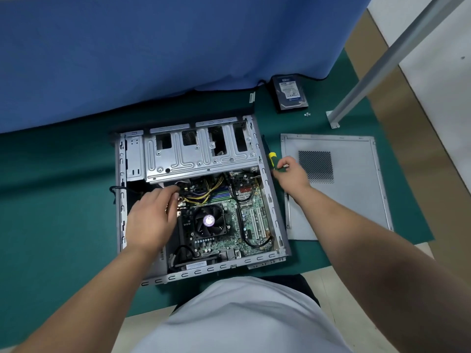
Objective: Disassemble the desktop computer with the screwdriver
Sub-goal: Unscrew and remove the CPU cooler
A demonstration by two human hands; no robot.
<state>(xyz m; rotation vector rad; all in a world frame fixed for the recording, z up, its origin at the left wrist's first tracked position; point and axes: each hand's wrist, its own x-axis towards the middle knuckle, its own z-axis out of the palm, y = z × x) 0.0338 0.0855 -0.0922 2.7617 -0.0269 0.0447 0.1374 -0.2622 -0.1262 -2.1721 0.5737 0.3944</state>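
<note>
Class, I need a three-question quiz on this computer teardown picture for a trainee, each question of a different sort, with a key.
1. True or false: the side panel is still fitted on the computer case.
2. The right hand has its grip on which item? A) hard drive B) screwdriver C) fan
3. Fill in: the left hand reaches into the case among the ____ near the yellow wires.

Key: 1 false, it lies on the green mat to the right of the case. 2 B. 3 cables.
</note>
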